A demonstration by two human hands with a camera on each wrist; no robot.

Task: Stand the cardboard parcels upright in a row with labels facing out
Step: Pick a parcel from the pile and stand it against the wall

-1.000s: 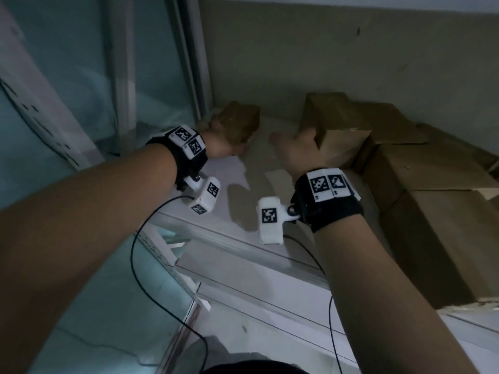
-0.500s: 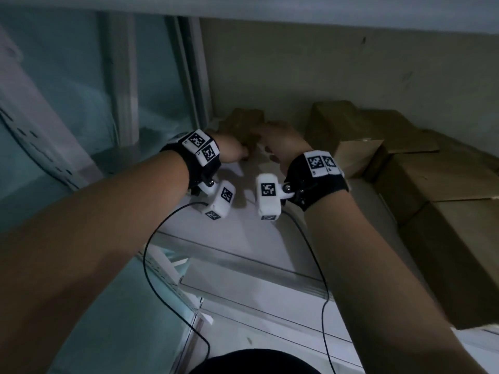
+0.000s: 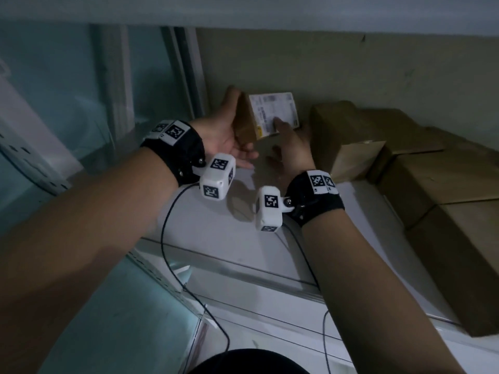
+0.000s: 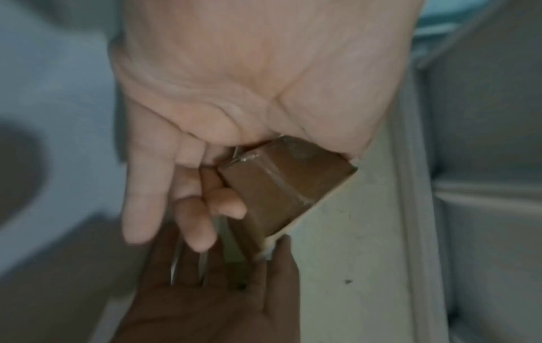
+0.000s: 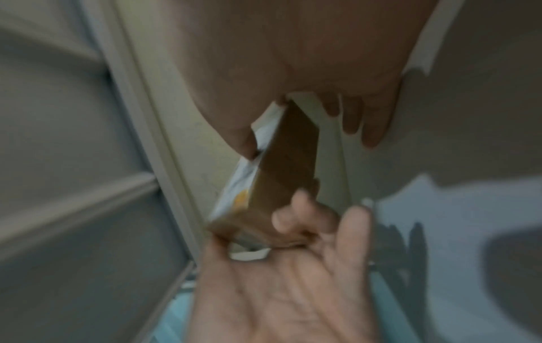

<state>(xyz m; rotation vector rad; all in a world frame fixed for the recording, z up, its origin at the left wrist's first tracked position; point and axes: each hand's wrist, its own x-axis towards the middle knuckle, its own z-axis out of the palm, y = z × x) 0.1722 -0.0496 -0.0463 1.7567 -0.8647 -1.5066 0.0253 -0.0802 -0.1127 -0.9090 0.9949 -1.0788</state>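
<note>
A small cardboard parcel is held up above the white shelf, its white printed label turned toward me. My left hand holds its left side, thumb at the top edge and fingers underneath. My right hand pinches its lower right corner, thumb on the label and fingers behind. The left wrist view shows the brown parcel against my palm. In the blurred right wrist view the parcel sits edge-on between both hands.
Several larger brown parcels lie flat along the right of the shelf: one just right of my right hand, others nearer me. A beige wall closes the back, and a metal upright stands at the left.
The small parcel lay near the back left corner under my left hand. My right hand came across to it, and both hands lifted and turned it so the label faces me.
</note>
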